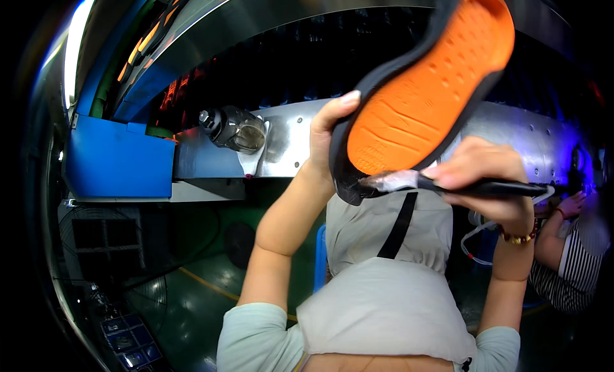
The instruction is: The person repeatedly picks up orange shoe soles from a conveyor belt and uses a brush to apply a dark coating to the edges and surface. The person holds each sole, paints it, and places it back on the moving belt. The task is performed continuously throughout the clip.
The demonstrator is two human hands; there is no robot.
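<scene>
A shoe sole [409, 123] with an orange inner face and a raised black rim is held up over the front of the bench, tilted with its far end to the upper right. My left hand [324, 130] grips its near left side, thumb on the black rim; the other fingers are hidden behind it. In my right hand [483, 170] is a brush [398, 180] with a black handle and a pale head. The brush tip touches the rim at the sole's near end. Motion blurs the right fingers a little.
Before me runs a metal bench [284, 132], with a dark bottle [240, 130] on a white cloth [252, 162]. A blue machine housing [121, 158] stands left, below more soles [150, 38]. Another person's arm [551, 241] is at right, near purple light. A white cable [470, 244] hangs below my right hand.
</scene>
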